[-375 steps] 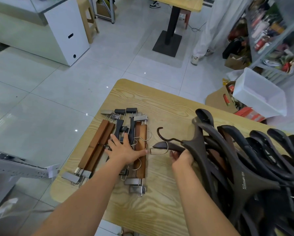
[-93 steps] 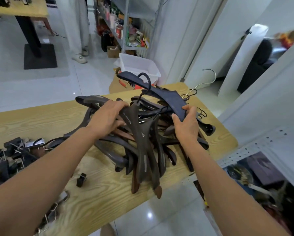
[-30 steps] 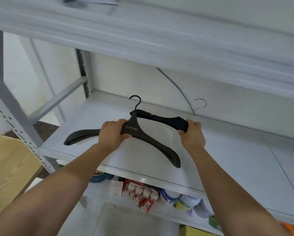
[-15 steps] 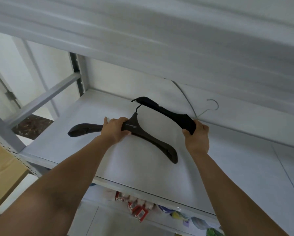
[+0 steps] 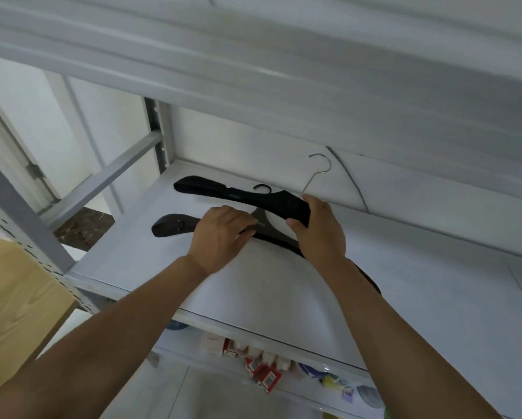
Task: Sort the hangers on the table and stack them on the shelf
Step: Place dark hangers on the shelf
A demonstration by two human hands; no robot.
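Gripping right hand (image 5: 317,234): we clasped the right end of the upper black hanger (image 5: 241,196), near the shelf's (image 5: 435,297) back edge.
Left hand (image 5: 223,237): our fingers lay over the lower hanger's (image 5: 172,226) middle; grasp or press, we could not tell.
Lower hanger: lay flat toward the shelf's left edge, in front of the upper one.

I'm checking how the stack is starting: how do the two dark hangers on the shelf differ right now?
The far hanger is nearer the back wall; the near hanger is closer to the shelf's front edge. The right hand grips the far hanger at its right end; the left hand rests on the near hanger's middle. Both are dark with broad curved arms.
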